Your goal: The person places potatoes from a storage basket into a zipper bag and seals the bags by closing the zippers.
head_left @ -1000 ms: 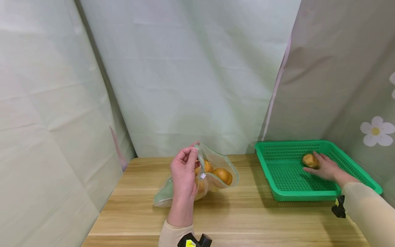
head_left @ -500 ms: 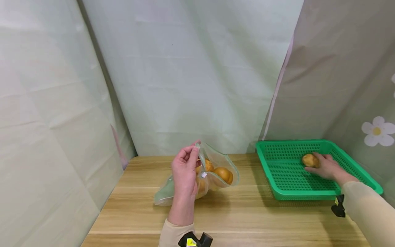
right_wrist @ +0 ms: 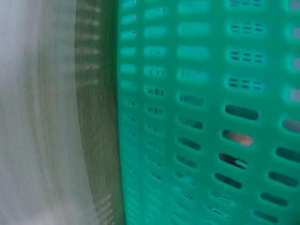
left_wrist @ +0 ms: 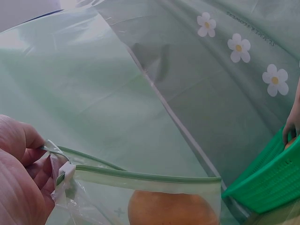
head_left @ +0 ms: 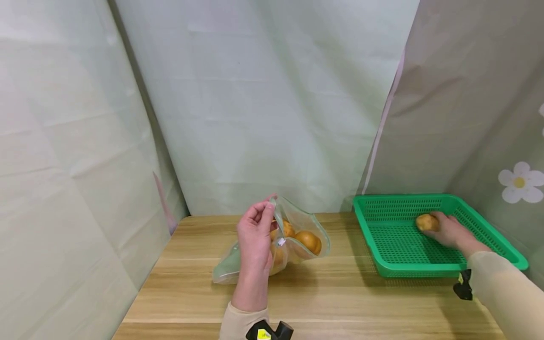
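Observation:
My left hand (head_left: 254,233) pinches the top edge of a clear zip bag (head_left: 229,267) by its green seal, beside the white slider (left_wrist: 67,172). The bag lies on the table with its mouth gaping to the right. Inside are several yellow-brown potatoes (head_left: 307,241), partly hidden by the hand. Within the green basket (head_left: 420,272), on the right, my right hand (head_left: 451,232) grips a single potato (head_left: 426,222) from its right side; some of the fingers are out of sight. The right wrist view shows mostly the slotted basket wall (right_wrist: 215,70).
The wooden table (head_left: 340,302) extends between bag and basket and toward the front. Pale curtains (head_left: 272,104) hang at the back and left, and a darker flowered one (head_left: 446,118) stands close behind the basket's right side.
My right hand's spread fingers have drawn in round the potato in the basket. The left hand and the bag have hardly moved.

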The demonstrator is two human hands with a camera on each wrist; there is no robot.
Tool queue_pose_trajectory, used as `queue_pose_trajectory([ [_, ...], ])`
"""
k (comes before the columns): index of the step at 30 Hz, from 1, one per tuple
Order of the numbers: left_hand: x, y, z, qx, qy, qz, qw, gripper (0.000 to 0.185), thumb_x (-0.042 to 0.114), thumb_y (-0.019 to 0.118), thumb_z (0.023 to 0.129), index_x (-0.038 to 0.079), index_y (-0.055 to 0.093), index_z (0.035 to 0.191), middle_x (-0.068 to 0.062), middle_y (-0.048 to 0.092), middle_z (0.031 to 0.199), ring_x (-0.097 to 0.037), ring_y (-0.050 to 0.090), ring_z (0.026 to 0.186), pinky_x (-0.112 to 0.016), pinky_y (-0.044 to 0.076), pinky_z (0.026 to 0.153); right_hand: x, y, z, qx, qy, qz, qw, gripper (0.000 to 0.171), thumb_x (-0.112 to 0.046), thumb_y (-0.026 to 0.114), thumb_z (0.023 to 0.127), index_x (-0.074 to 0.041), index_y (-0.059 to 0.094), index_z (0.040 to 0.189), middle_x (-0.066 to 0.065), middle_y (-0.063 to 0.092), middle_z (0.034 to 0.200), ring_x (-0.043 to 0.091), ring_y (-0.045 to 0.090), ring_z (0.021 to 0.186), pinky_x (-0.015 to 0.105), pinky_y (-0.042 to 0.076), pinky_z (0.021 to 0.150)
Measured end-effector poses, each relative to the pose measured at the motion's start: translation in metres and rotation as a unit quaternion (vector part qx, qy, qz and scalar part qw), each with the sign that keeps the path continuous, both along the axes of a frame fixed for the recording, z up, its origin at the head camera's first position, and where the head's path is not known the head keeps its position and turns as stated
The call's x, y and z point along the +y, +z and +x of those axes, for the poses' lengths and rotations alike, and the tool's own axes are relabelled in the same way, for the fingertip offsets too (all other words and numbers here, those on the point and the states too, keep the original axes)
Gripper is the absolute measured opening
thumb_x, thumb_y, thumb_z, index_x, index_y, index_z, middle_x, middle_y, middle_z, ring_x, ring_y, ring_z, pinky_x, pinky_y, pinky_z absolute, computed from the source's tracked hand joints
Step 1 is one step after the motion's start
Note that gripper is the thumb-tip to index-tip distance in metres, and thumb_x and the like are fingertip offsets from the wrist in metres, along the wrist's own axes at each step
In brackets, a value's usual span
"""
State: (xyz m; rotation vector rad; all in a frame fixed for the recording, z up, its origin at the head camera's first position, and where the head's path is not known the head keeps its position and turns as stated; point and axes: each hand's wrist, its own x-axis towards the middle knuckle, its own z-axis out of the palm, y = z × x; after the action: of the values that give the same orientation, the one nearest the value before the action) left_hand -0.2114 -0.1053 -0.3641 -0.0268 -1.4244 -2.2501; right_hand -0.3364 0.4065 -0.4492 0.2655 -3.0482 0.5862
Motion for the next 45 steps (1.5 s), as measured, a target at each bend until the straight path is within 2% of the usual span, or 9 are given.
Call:
queue_pose_trajectory([
  [4,0.000,0.001,0.001,-0.001,0.000,0.001,1.0000,0.009,0.007,0.074,0.107,-0.002,0.076,0.103,-0.013,0.079,0.129,-0.012,0.068,0.084,-0.021,0.056,0.067,0.001,0.000,-0.001,0.015,-0.002,0.011,1.000,0.073,-0.025,0.071,0.107,0.026,0.034,0.146,0.055,0.048,0.128,0.072,0.051,0.115,0.078,0.048,0.088],
  [10,0.001,0.001,0.001,-0.001,-0.002,0.003,1.0000,0.009,0.006,0.075,0.106,-0.003,0.076,0.104,-0.013,0.078,0.131,-0.012,0.069,0.087,-0.021,0.056,0.068,0.003,0.001,-0.002,0.023,-0.016,0.014,1.000,0.075,-0.029,0.071,0.106,0.026,0.037,0.142,0.055,0.051,0.124,0.071,0.055,0.111,0.075,0.050,0.084],
  [18,0.000,0.001,0.000,-0.009,0.006,-0.001,0.9999,0.007,0.006,0.075,0.106,0.000,0.077,0.102,-0.013,0.080,0.125,-0.011,0.066,0.080,-0.022,0.056,0.068,-0.007,0.015,0.005,0.034,-0.033,-0.001,0.999,0.074,-0.031,0.071,0.105,0.022,0.039,0.145,0.053,0.052,0.128,0.069,0.054,0.113,0.076,0.050,0.085],
  [26,0.000,0.001,0.000,-0.001,0.001,-0.005,1.0000,0.010,0.007,0.075,0.107,-0.003,0.077,0.105,-0.013,0.078,0.131,-0.012,0.069,0.089,-0.021,0.056,0.068,-0.019,0.030,0.013,0.060,-0.021,-0.021,0.998,0.074,-0.034,0.071,0.107,0.019,0.040,0.150,0.052,0.052,0.133,0.067,0.056,0.115,0.076,0.050,0.085],
  [35,0.001,-0.001,-0.002,0.002,0.005,-0.005,1.0000,0.009,0.006,0.074,0.106,-0.003,0.077,0.104,-0.015,0.078,0.127,-0.011,0.066,0.084,-0.021,0.056,0.067,-0.041,0.050,0.026,0.096,-0.010,-0.047,0.994,0.074,-0.037,0.074,0.108,0.013,0.044,0.155,0.046,0.057,0.134,0.057,0.062,0.110,0.068,0.054,0.077],
  [41,0.000,-0.001,-0.003,-0.005,0.012,0.002,0.9999,0.008,0.005,0.075,0.106,-0.002,0.077,0.103,-0.014,0.080,0.119,-0.010,0.063,0.077,-0.021,0.056,0.067,-0.065,0.065,0.037,0.110,0.004,-0.067,0.992,0.074,-0.036,0.076,0.107,0.010,0.045,0.158,0.042,0.057,0.137,0.059,0.061,0.116,0.071,0.055,0.081],
  [45,-0.001,-0.001,-0.002,-0.008,0.014,0.004,0.9999,0.008,0.005,0.075,0.106,-0.002,0.077,0.103,-0.013,0.080,0.119,-0.010,0.063,0.077,-0.021,0.056,0.066,-0.086,0.074,0.048,0.121,0.025,-0.091,0.988,0.073,-0.035,0.077,0.107,0.007,0.047,0.159,0.038,0.058,0.141,0.057,0.062,0.120,0.071,0.056,0.085],
])
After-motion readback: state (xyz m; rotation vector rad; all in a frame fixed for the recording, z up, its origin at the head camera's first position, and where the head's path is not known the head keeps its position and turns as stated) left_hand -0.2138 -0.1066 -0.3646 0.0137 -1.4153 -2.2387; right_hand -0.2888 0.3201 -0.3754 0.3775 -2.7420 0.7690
